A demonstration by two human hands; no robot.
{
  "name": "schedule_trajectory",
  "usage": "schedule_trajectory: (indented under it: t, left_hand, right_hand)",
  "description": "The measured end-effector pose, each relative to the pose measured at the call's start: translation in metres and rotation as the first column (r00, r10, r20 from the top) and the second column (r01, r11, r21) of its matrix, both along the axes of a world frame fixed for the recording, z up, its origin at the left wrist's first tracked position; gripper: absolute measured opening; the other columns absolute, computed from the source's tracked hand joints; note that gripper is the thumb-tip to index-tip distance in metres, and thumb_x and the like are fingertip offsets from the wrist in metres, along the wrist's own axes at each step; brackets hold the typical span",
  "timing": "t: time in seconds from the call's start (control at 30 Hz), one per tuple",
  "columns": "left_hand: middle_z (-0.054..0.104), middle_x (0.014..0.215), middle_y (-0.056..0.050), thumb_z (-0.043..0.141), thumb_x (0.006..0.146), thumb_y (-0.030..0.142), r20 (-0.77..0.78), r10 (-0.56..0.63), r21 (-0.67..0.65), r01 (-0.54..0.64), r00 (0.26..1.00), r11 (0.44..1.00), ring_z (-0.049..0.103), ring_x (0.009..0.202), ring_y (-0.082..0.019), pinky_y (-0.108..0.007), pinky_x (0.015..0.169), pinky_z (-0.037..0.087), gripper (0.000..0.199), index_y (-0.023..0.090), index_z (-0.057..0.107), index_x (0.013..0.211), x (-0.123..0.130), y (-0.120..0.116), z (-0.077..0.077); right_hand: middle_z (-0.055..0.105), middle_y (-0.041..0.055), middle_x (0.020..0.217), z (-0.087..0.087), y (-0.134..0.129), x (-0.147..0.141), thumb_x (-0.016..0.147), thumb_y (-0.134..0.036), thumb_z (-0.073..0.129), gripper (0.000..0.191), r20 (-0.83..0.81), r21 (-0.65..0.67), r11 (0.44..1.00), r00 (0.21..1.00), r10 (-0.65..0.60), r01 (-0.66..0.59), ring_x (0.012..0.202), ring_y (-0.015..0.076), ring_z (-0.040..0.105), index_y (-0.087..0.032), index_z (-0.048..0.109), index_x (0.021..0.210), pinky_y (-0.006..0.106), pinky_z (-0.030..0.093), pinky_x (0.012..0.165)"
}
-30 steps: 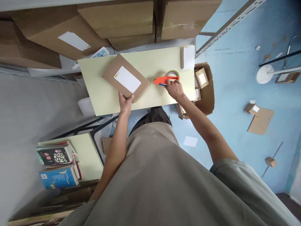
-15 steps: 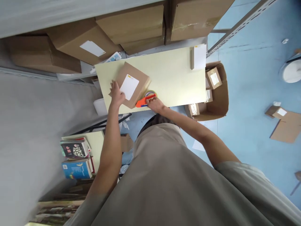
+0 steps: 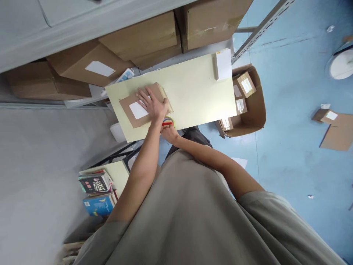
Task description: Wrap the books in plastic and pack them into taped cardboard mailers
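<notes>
A brown cardboard box (image 3: pixel 127 105) with a white label (image 3: pixel 137 111) lies at the left part of the pale yellow tabletop (image 3: pixel 197 88). Across its top rests my left hand (image 3: pixel 154 106), fingers spread and thumb by the right edge, covering part of the label. My right hand (image 3: pixel 171 134) grips an orange-red tape dispenser (image 3: pixel 167 124) with a tape roll, close to the table's front edge and the box's near side. My left wrist hides the dispenser's front end, so I cannot tell whether it touches the box.
A white stack of labels (image 3: pixel 224 64) stands at the table's far right corner. Beside the table, a large open carton (image 3: pixel 256 106) holds several small boxes. Large boxes (image 3: pixel 143 36) fill the shelf behind. Books (image 3: pixel 99 205) lie at lower left.
My left hand has moved from the box's left side onto its top. The box has turned. My right hand, still holding the tape dispenser, has shifted slightly left and nearer to me.
</notes>
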State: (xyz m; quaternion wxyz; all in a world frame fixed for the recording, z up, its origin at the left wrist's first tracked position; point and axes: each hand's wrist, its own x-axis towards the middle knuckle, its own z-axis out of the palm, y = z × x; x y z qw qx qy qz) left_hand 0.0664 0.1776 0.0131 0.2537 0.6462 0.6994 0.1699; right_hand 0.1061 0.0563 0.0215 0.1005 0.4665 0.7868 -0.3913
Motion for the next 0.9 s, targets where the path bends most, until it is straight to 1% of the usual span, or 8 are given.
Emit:
schedule_trajectory:
  t: [0.13, 0.23, 0.33, 0.4, 0.47, 0.6, 0.7, 0.9]
  left_hand:
    - [-0.003, 0.184, -0.019, 0.076, 0.088, 0.040, -0.213, 0.003, -0.105, -0.026, 0.977, 0.994, -0.017, 0.169, -0.042, -0.070, 0.135, -0.002, 0.106, 0.011, 0.020, 0.173, 0.006, -0.001, 0.016]
    - [-0.004, 0.183, -0.021, 0.075, 0.089, 0.040, -0.209, -0.022, -0.131, -0.006, 0.978, 0.991, -0.015, 0.169, -0.043, -0.071, 0.135, 0.001, 0.109, 0.009, 0.014, 0.174, 0.010, -0.003, 0.024]
    - [0.000, 0.183, -0.023, 0.073, 0.090, 0.042, -0.165, -0.039, -0.175, 0.010, 0.986, 0.985, -0.009, 0.170, -0.044, -0.072, 0.135, 0.005, 0.112, 0.008, 0.008, 0.175, 0.009, -0.005, 0.026]
    - [0.003, 0.183, -0.024, 0.073, 0.090, 0.042, -0.136, -0.055, -0.189, 0.029, 0.989, 0.981, -0.006, 0.170, -0.044, -0.073, 0.134, 0.007, 0.113, 0.008, 0.006, 0.175, 0.007, -0.006, 0.024]
    - [0.002, 0.183, -0.025, 0.074, 0.088, 0.040, -0.135, -0.071, -0.162, 0.049, 0.988, 0.986, -0.007, 0.170, -0.045, -0.073, 0.134, 0.007, 0.113, 0.007, 0.008, 0.174, 0.002, -0.005, 0.019]
    - [0.001, 0.184, -0.019, 0.081, 0.082, 0.033, -0.174, -0.127, -0.088, 0.113, 0.977, 0.990, -0.012, 0.170, -0.043, -0.073, 0.135, 0.006, 0.109, 0.014, 0.023, 0.173, -0.012, 0.000, 0.009]
    - [0.002, 0.184, -0.017, 0.085, 0.077, 0.025, -0.159, -0.179, -0.105, 0.163, 0.971, 0.981, -0.012, 0.170, -0.043, -0.072, 0.135, 0.004, 0.105, 0.019, 0.035, 0.168, -0.021, 0.003, 0.006]
    - [0.004, 0.183, -0.022, 0.079, 0.078, 0.011, -0.121, -0.177, -0.120, 0.163, 0.977, 0.979, -0.009, 0.170, -0.042, -0.067, 0.136, -0.003, 0.080, 0.013, 0.050, 0.152, -0.021, -0.016, 0.007]
  right_hand:
    - [0.075, 0.0322, 0.124, 0.001, -0.032, 0.085, 0.105, -0.003, 0.026, 0.049, 0.147, 0.036, 0.996, 0.985, -0.088, 0.084, 0.111, 0.0346, 0.077, 0.006, 0.051, 0.146, 0.051, 0.049, 0.107]
    - [0.075, 0.0323, 0.124, 0.002, -0.046, 0.150, 0.108, -0.011, 0.034, 0.048, 0.246, 0.048, 0.991, 0.960, -0.131, 0.123, 0.113, 0.0358, 0.076, 0.003, 0.048, 0.151, 0.050, 0.048, 0.106]
    - [0.075, 0.0332, 0.124, 0.002, -0.034, 0.184, 0.112, -0.024, 0.037, 0.051, 0.298, 0.090, 0.980, 0.934, -0.196, 0.177, 0.116, 0.0377, 0.074, 0.004, 0.045, 0.153, 0.050, 0.046, 0.108]
    - [0.075, 0.0327, 0.123, 0.001, -0.015, 0.188, 0.113, -0.028, 0.037, 0.052, 0.282, 0.120, 0.974, 0.934, -0.221, 0.194, 0.114, 0.0375, 0.075, 0.005, 0.046, 0.152, 0.052, 0.046, 0.108]
    - [0.076, 0.0310, 0.122, -0.003, 0.008, 0.183, 0.111, -0.022, 0.033, 0.050, 0.254, 0.148, 0.973, 0.944, -0.211, 0.177, 0.110, 0.0363, 0.075, 0.005, 0.048, 0.151, 0.053, 0.046, 0.108]
    - [0.078, 0.0278, 0.121, -0.011, 0.044, 0.169, 0.106, -0.008, 0.029, 0.051, 0.223, 0.205, 0.976, 0.968, -0.117, 0.070, 0.109, 0.0351, 0.076, 0.006, 0.052, 0.148, 0.054, 0.047, 0.108]
    - [0.078, 0.0281, 0.121, -0.015, 0.059, 0.160, 0.103, -0.005, 0.027, 0.053, 0.193, 0.207, 0.978, 0.980, -0.036, -0.005, 0.109, 0.0345, 0.077, 0.006, 0.051, 0.150, 0.052, 0.049, 0.106]
    - [0.079, 0.0257, 0.120, -0.018, 0.069, 0.135, 0.102, -0.001, 0.028, 0.053, 0.136, 0.226, 0.948, 0.971, 0.196, -0.224, 0.111, 0.0322, 0.078, 0.004, 0.056, 0.146, 0.048, 0.049, 0.107]
